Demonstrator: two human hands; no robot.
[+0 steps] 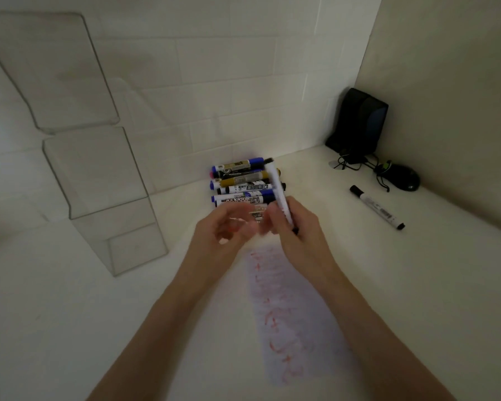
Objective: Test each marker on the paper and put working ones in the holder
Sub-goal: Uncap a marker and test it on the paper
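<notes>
Right hand point(297, 227) is clamped round the lower part of a white-barrelled marker with a black end point(278, 189), whose barrel slants up and away toward the far side. Left hand point(223, 227) hovers just left of it with its fingers curled. It is motion-blurred, so whether it pinches a cap or holds nothing cannot be told. Both hands are above the white worktop point(70, 328). At the left stands the clear acrylic stepped holder point(104, 180), well apart from both hands, with no marker visible in it. Directly near of the hands lies the long white paper strip point(289, 308), which carries red scribbles. Just beyond the hands lies the stack of blue, black and gold-labelled markers point(240, 183). The held marker crosses in front of its right end. A black speaker point(359, 123) and a black mouse point(402, 176) occupy the far right corner. One black-capped white marker point(376, 209) lies alone at the right. Judged step: preparing the held marker for its test stroke, probably uncapping it. The next move calls for turning the tip down and drawing it across a bare part of the paper strip. If ink shows, recap the marker and carry it left to the holder.
</notes>
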